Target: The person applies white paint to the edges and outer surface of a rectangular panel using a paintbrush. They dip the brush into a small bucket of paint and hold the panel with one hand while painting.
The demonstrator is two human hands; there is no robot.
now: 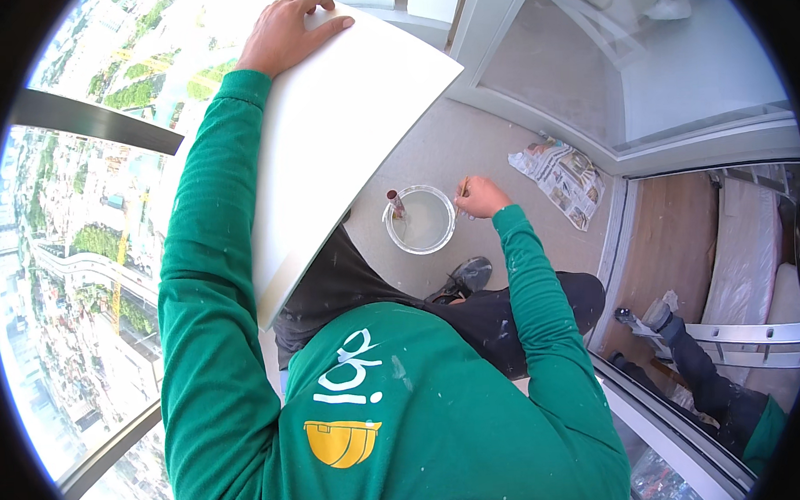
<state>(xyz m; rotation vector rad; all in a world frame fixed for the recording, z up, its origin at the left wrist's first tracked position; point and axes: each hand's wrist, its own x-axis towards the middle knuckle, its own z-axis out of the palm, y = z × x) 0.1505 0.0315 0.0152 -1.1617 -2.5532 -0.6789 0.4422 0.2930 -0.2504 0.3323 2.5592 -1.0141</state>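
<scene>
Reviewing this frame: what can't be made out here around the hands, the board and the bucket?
Head view only:
- Left hand: palm and the white board's far edge are hidden under it.
- Right hand: the thin tool it pinches is too small to identify.
- Bucket: contents are pale and unclear; the dark handle inside has its head hidden.
- Legs: partly hidden by the board.

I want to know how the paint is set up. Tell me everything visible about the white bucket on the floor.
The white bucket is round and open-topped, standing upright on the beige floor and holding pale liquid. A dark-tipped handle leans on its left rim. The right hand, holding a thin stick, hovers just beside its right rim.
</scene>
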